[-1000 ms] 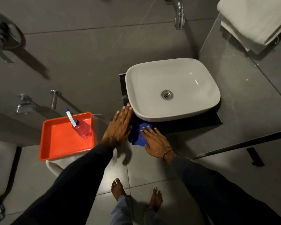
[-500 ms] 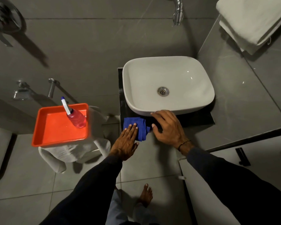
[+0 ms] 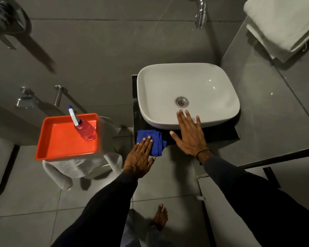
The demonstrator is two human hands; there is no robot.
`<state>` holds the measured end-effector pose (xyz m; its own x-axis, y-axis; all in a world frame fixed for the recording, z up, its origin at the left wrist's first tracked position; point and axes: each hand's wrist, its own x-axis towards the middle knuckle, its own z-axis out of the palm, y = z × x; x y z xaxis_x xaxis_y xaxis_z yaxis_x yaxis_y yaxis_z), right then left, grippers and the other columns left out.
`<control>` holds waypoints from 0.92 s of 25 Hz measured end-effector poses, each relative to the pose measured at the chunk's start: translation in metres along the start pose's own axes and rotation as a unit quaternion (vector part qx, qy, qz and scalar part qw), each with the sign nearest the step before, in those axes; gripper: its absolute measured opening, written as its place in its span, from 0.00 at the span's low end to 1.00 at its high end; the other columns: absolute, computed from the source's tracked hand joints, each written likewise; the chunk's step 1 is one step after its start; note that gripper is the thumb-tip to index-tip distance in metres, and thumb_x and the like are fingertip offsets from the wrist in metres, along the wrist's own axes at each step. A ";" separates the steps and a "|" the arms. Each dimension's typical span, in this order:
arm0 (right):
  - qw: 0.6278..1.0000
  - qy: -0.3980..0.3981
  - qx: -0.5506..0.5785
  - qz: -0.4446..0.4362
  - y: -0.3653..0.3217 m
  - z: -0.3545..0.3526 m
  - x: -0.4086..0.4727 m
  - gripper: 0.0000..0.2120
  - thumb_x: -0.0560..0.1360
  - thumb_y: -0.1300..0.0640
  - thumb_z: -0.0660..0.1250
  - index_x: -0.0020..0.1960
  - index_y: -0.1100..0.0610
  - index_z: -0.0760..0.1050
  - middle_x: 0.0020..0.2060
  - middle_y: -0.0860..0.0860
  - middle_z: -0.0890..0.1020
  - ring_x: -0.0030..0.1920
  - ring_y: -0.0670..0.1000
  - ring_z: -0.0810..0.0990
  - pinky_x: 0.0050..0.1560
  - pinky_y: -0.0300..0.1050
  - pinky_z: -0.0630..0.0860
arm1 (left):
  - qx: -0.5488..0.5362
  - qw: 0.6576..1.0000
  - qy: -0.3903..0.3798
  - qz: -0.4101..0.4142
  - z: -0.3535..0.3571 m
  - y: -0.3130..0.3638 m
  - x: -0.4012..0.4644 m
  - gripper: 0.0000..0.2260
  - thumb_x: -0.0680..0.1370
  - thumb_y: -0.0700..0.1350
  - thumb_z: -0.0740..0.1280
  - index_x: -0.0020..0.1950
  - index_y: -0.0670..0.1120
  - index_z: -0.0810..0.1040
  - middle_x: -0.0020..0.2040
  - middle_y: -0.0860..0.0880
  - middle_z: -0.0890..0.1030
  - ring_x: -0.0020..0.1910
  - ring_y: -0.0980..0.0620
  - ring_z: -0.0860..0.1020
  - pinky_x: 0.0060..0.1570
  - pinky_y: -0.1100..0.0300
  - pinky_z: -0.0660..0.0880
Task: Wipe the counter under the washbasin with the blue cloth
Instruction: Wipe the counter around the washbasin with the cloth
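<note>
A white washbasin [image 3: 200,82] stands on a small black counter [image 3: 219,133]. The folded blue cloth [image 3: 156,139] lies on the counter's front left corner, partly hanging over the edge. My left hand [image 3: 140,157] is flat with its fingertips pressing on the cloth. My right hand [image 3: 190,134] is spread flat, fingers apart, over the basin's front rim and the counter, holding nothing.
An orange tray [image 3: 61,141] with a pink spray bottle [image 3: 83,128] sits on a white stool [image 3: 82,168] to the left. A tap [image 3: 201,14] juts out above the basin. White towels [image 3: 282,24] hang at the top right. My bare foot [image 3: 161,217] is on the tiled floor below.
My right hand came off the cloth, moved right and rose to the basin's front rim. My left hand moved from the basin's side onto the cloth.
</note>
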<state>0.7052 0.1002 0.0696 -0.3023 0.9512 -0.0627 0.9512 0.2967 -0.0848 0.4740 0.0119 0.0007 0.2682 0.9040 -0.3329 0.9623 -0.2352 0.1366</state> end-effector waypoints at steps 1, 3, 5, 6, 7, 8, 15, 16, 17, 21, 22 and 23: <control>1.000 0.003 -0.004 0.003 -0.001 0.001 0.001 0.40 0.79 0.34 0.50 0.82 0.55 0.45 0.82 0.53 0.50 0.83 0.54 0.47 0.80 0.65 0.44 | -0.007 1.000 -0.003 -0.008 -0.001 -0.001 0.001 0.33 0.84 0.62 0.42 0.80 0.47 0.31 0.85 0.47 0.37 0.84 0.47 0.40 0.83 0.51 0.39; 1.000 0.007 -0.014 0.007 -0.009 0.000 0.005 0.41 0.79 0.33 0.49 0.82 0.56 0.46 0.82 0.53 0.50 0.83 0.55 0.47 0.80 0.65 0.42 | -0.020 0.999 -0.006 -0.036 -0.004 -0.007 0.004 0.34 0.83 0.63 0.41 0.82 0.46 0.33 0.85 0.47 0.38 0.85 0.48 0.41 0.84 0.50 0.42; 1.000 0.003 -0.014 -0.007 -0.028 -0.003 0.016 0.40 0.79 0.34 0.48 0.82 0.57 0.46 0.82 0.54 0.51 0.83 0.55 0.47 0.80 0.65 0.43 | -0.033 0.997 -0.015 -0.067 -0.010 -0.017 0.008 0.35 0.83 0.64 0.41 0.83 0.45 0.36 0.85 0.46 0.38 0.85 0.48 0.41 0.84 0.49 0.44; 1.000 0.000 -0.010 -0.015 -0.040 -0.004 0.021 0.40 0.79 0.35 0.48 0.82 0.57 0.45 0.82 0.54 0.50 0.83 0.55 0.47 0.80 0.65 0.43 | -0.037 0.996 -0.021 -0.075 -0.012 -0.022 0.011 0.36 0.83 0.64 0.41 0.83 0.44 0.36 0.85 0.46 0.38 0.85 0.48 0.41 0.84 0.49 0.44; 1.000 -0.004 -0.002 -0.017 -0.053 -0.005 0.027 0.39 0.80 0.36 0.49 0.82 0.57 0.44 0.82 0.54 0.49 0.83 0.55 0.46 0.80 0.65 0.43 | -0.034 0.996 -0.024 -0.077 -0.015 -0.030 0.016 0.36 0.83 0.64 0.40 0.83 0.44 0.36 0.84 0.45 0.37 0.85 0.47 0.41 0.84 0.49 0.44; 1.000 -0.007 0.004 -0.012 -0.065 -0.005 0.034 0.39 0.80 0.36 0.49 0.82 0.57 0.43 0.82 0.54 0.48 0.83 0.55 0.45 0.80 0.64 0.43 | -0.030 0.996 -0.025 -0.079 -0.019 -0.041 0.022 0.36 0.83 0.64 0.40 0.83 0.43 0.36 0.85 0.45 0.38 0.85 0.47 0.41 0.84 0.49 0.44; 0.997 0.006 0.005 0.075 -0.100 0.000 0.060 0.39 0.79 0.34 0.43 0.82 0.56 0.48 0.82 0.52 0.54 0.83 0.54 0.48 0.80 0.66 0.41 | -0.192 0.980 -0.050 -0.023 -0.028 -0.100 0.047 0.34 0.86 0.54 0.52 0.83 0.41 0.39 0.85 0.42 0.38 0.85 0.44 0.41 0.84 0.52 0.42; 0.996 0.011 0.001 0.085 -0.101 0.000 0.059 0.39 0.78 0.33 0.43 0.82 0.56 0.49 0.82 0.51 0.55 0.83 0.55 0.49 0.79 0.67 0.41 | -0.194 0.980 -0.043 -0.011 -0.025 -0.092 0.046 0.34 0.86 0.54 0.52 0.83 0.41 0.38 0.84 0.42 0.37 0.84 0.43 0.39 0.84 0.50 0.42; 0.996 0.010 -0.004 0.090 -0.103 0.000 0.061 0.40 0.78 0.32 0.42 0.82 0.55 0.50 0.82 0.51 0.56 0.82 0.55 0.50 0.79 0.67 0.41 | -0.182 0.983 -0.038 -0.001 -0.024 -0.088 0.050 0.34 0.86 0.55 0.51 0.83 0.42 0.37 0.84 0.42 0.36 0.84 0.43 0.38 0.84 0.49 0.42; 0.995 0.006 -0.012 0.101 -0.105 0.001 0.063 0.41 0.77 0.32 0.38 0.82 0.55 0.50 0.81 0.51 0.57 0.82 0.55 0.51 0.79 0.67 0.43 | -0.080 0.995 -0.027 0.047 -0.026 -0.103 0.063 0.32 0.85 0.54 0.46 0.83 0.41 0.37 0.84 0.41 0.37 0.84 0.42 0.39 0.84 0.46 0.45; 0.994 0.008 -0.015 0.105 -0.105 0.000 0.064 0.41 0.78 0.32 0.38 0.82 0.56 0.51 0.81 0.52 0.57 0.82 0.56 0.52 0.79 0.67 0.44 | -0.063 0.996 -0.024 0.063 -0.028 -0.109 0.065 0.32 0.86 0.54 0.46 0.83 0.41 0.37 0.84 0.41 0.37 0.84 0.42 0.39 0.84 0.46 0.45; 0.994 0.006 -0.015 0.110 -0.106 -0.001 0.064 0.40 0.78 0.33 0.39 0.82 0.56 0.52 0.81 0.52 0.58 0.82 0.56 0.52 0.79 0.67 0.44 | -0.054 0.995 -0.024 0.080 -0.030 -0.115 0.066 0.31 0.86 0.53 0.46 0.83 0.41 0.37 0.84 0.41 0.38 0.84 0.42 0.40 0.84 0.47 0.45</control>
<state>0.5851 0.1300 0.0758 -0.0857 0.9942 -0.0646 0.9957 0.0831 -0.0414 0.3796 0.1090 -0.0094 0.4217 0.8397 -0.3422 0.8975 -0.3329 0.2893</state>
